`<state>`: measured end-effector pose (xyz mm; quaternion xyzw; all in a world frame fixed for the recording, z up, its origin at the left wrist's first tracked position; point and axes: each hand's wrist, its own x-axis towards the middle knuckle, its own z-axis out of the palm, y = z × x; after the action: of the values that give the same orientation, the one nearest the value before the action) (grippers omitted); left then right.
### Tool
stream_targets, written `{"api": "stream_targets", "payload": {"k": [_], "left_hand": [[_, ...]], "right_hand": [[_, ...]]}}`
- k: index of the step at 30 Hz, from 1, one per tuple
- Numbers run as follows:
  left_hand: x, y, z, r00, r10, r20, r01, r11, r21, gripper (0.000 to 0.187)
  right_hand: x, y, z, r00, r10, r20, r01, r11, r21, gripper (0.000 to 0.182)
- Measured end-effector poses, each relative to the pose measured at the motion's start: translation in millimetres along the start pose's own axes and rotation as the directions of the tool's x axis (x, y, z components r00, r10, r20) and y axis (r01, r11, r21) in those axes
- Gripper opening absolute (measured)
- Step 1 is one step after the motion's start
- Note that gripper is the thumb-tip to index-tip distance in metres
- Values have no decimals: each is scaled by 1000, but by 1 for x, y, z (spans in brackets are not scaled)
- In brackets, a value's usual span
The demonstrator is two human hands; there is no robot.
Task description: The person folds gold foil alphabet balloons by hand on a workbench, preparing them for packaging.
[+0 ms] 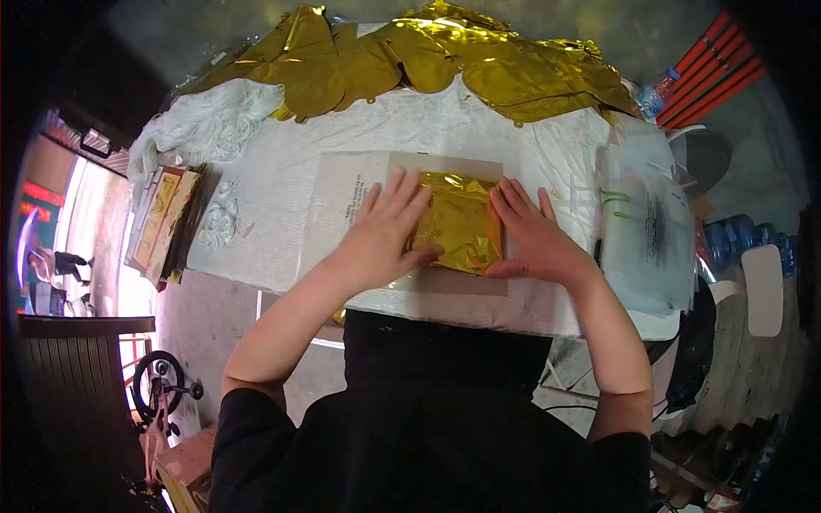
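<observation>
A folded gold foil piece lies on a grey-brown card at the middle of the white-covered table. My left hand rests at the foil's left edge, fingers spread and stretched away from me, the thumb on the foil's lower left part. On the other side my right hand touches the right edge of the foil with its fingers apart and its thumb at the lower right corner. A clear plastic bag with small print lies under and left of the card.
Loose gold foil spans the table's far edge. White string and a stack of flat packets are at the left. Clear bags lie at the right, a bottle behind them. A bicycle wheel stands lower left.
</observation>
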<state>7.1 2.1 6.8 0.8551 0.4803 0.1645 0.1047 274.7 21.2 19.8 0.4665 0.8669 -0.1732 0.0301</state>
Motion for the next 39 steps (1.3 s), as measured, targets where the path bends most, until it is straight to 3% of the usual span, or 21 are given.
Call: {"api": "stream_targets", "payload": {"k": [2, 8, 15, 18, 23, 29, 34, 39], "left_hand": [[0, 4, 5, 992, 18, 127, -12, 999, -48, 81], [5, 12, 1, 977, 53, 207, -52, 999, -14, 84], [5, 15, 3, 976, 34, 217, -43, 998, 37, 87], [1, 13, -1, 983, 40, 180, -34, 999, -38, 93], [0, 10, 2, 973, 9, 231, -21, 998, 51, 104], [-1, 11, 3, 977, 5, 215, -15, 999, 45, 101], [0, 13, -1, 972, -15, 233, 11, 1000, 19, 98], [-1, 14, -3, 973, -16, 229, 10, 1000, 26, 99]], "right_hand": [[1, 0, 0, 1000, -3, 7, 3, 1000, -8, 115], [3, 0, 3, 999, -31, 14, 32, 999, -29, 113], [4, -5, 8, 999, -32, 6, 32, 999, -16, 114], [4, -6, -1, 999, -13, 48, 14, 1000, -18, 116], [6, -2, -8, 994, -5, 108, 5, 1000, 0, 117], [1, -3, -10, 996, 8, 91, -6, 1000, -19, 117], [-1, 3, -18, 993, -15, 121, 1, 993, 121, 113], [-3, 5, -9, 993, -64, 102, 60, 997, 44, 111]]}}
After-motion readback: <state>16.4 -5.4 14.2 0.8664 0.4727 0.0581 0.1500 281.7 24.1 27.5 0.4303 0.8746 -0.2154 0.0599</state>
